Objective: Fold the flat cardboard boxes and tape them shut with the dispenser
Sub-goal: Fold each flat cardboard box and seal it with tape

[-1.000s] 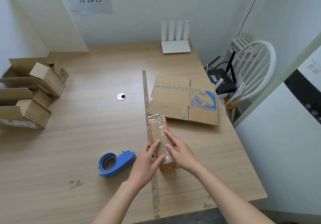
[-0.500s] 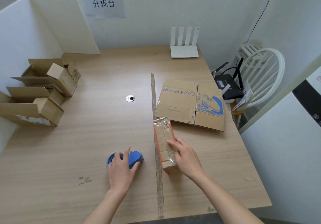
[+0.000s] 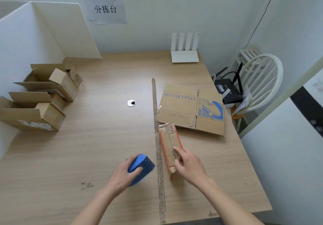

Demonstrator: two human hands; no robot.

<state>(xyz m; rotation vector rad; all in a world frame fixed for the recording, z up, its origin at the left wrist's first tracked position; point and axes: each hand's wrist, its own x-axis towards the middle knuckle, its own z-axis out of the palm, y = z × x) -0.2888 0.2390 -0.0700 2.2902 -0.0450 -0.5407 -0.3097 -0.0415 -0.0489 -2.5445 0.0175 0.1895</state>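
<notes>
Two bare forearms come up from the bottom edge, no sleeves in view on either. Left hand [image 3: 122, 174] and right hand [image 3: 190, 168] are bare too: no gloves, rings or watch showing. Nails look short and plain.

The left grip [image 3: 125, 174] covers much of the dispenser [image 3: 141, 163], hiding its roll. The right grip [image 3: 189, 165] hides the box's [image 3: 170, 148] near corner. Print on the flat carton [image 3: 190, 109] beyond is unreadable.
</notes>
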